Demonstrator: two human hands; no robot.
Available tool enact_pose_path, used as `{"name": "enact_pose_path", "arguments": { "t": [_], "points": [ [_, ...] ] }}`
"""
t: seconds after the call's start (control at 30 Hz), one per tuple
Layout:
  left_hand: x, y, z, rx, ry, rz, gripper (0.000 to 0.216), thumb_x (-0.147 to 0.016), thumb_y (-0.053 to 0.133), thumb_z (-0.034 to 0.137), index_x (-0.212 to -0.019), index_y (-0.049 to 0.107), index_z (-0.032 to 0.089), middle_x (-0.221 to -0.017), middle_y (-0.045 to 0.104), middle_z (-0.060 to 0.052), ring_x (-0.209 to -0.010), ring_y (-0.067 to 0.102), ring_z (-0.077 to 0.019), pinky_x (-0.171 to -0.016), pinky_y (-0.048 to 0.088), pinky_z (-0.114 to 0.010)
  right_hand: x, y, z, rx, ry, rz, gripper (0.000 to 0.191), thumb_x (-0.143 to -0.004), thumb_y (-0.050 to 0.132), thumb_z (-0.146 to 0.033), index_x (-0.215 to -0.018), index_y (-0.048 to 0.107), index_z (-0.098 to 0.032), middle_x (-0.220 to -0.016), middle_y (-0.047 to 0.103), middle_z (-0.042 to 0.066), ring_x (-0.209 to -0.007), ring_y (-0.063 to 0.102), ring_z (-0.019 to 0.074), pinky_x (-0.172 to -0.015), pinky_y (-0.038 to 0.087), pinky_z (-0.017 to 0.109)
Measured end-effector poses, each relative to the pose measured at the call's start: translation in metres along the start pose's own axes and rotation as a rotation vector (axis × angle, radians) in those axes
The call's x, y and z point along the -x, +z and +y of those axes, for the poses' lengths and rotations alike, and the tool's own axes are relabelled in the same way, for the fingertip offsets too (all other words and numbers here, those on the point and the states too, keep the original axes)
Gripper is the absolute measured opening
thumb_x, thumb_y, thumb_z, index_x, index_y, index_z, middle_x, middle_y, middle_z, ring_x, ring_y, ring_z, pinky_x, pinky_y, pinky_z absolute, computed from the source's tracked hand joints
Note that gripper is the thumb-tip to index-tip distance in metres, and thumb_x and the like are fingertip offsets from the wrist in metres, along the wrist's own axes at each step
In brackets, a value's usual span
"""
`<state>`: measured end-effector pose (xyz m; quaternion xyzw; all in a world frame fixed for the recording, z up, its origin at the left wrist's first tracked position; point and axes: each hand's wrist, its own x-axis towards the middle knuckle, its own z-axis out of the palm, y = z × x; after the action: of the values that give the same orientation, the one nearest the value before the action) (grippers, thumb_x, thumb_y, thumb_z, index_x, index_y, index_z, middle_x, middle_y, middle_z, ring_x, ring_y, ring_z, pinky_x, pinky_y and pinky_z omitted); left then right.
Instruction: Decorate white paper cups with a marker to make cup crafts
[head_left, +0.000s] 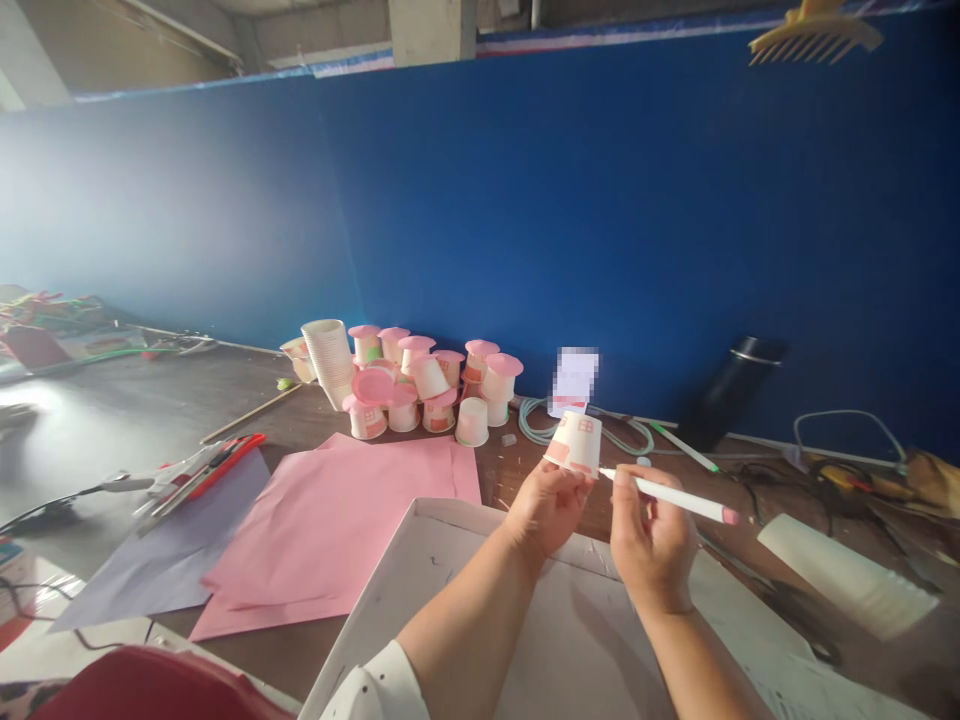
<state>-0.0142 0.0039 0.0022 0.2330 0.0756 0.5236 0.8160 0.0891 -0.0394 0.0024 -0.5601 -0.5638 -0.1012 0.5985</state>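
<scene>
Judging by its thin paper wall, the white cup [577, 440] should be light, springy and easily dented, with a dry, fairly grippy face. It sits mouth-down in the person's hands, raised above the far edge of a white tray [442, 545], and carries reddish drawn windows and patches. The rim appears the stiffest part and the best place to hold; a hard squeeze on the side would likely buckle it.

The left hand [549, 508] has its fingers curled in on the cup at the rim, from below. The right hand [654, 545] pinches a white marker [675, 495] near its tip, which points at the rim; actual contact cannot be confirmed.

Count, working outward: one cup held; one marker held; one green-ended marker [684, 447] lying on the surface [300, 430]; one plain cup [472, 422] mouth-down at the front of the group; roughly ten pink-topped cups [439, 415], overlap preventing a firm figure; one leaning nested stack [328, 362]; one toppled nested stack [844, 575], its cups uncountable; at least two pink sheets [352, 520]; one dark bottle [739, 390].
</scene>
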Motion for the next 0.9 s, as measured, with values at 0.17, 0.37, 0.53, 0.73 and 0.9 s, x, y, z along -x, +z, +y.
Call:
{"name": "enact_pose_path", "arguments": {
  "t": [0.17, 0.37, 0.53, 0.73, 0.9],
  "points": [
    [0.0, -0.0014, 0.0008, 0.006, -0.026, 0.031, 0.034, -0.063, 0.067, 0.006, -0.095, 0.068, 0.018, -0.075, 0.059, 0.0, -0.074, 0.055, -0.0107, -0.083, 0.043, -0.024, 0.0012, 0.0004, -0.0001, 0.004, 0.004, -0.032, 0.021, -0.088, 0.053, -0.035, -0.091, 0.06, -0.016, -0.08, 0.065, 0.008, -0.07, 0.059, 0.0179, -0.067, 0.046, 0.03],
    [0.0023, 0.0049, 0.0023, -0.007, -0.008, -0.038, 0.041, -0.065, 0.068, 0.009, -0.105, 0.065, 0.017, -0.079, 0.058, -0.001, -0.075, 0.054, -0.01, -0.08, 0.042, -0.021, 0.0009, 0.0015, -0.0013, -0.04, -0.024, -0.088, 0.019, -0.088, 0.052, -0.035, -0.09, 0.06, -0.018, -0.086, 0.066, 0.008, -0.076, 0.061, 0.0188, -0.069, 0.048, 0.031],
    [0.0024, 0.005, 0.0024, -0.054, -0.008, -0.034, 0.036, -0.064, 0.068, 0.01, -0.099, 0.066, 0.016, -0.077, 0.057, -0.001, -0.073, 0.053, -0.011, -0.079, 0.042, -0.023, -0.0001, 0.0017, -0.0016, 0.016, -0.012, -0.07, 0.022, -0.088, 0.051, -0.038, -0.089, 0.06, -0.018, -0.083, 0.066, 0.008, -0.074, 0.061, 0.0194, -0.069, 0.048, 0.032],
    [0.0013, 0.0019, 0.0012, -0.05, -0.008, -0.025, 0.032, -0.063, 0.069, 0.009, -0.093, 0.065, 0.015, -0.075, 0.056, -0.001, -0.074, 0.053, -0.0113, -0.08, 0.041, -0.024, -0.0002, 0.0022, -0.0003, 0.007, -0.002, -0.071, 0.02, -0.088, 0.052, -0.036, -0.088, 0.061, -0.018, -0.082, 0.066, 0.007, -0.073, 0.061, 0.0186, -0.068, 0.047, 0.03],
    [0.0023, 0.0045, 0.0014, -0.031, -0.002, -0.058, 0.032, -0.063, 0.068, 0.009, -0.095, 0.065, 0.015, -0.075, 0.056, -0.001, -0.072, 0.052, -0.0109, -0.077, 0.041, -0.023, -0.0001, 0.0024, -0.0022, -0.009, -0.007, -0.102, 0.021, -0.088, 0.051, -0.037, -0.088, 0.061, -0.018, -0.083, 0.066, 0.007, -0.074, 0.061, 0.019, -0.069, 0.047, 0.031]
  ]
}}
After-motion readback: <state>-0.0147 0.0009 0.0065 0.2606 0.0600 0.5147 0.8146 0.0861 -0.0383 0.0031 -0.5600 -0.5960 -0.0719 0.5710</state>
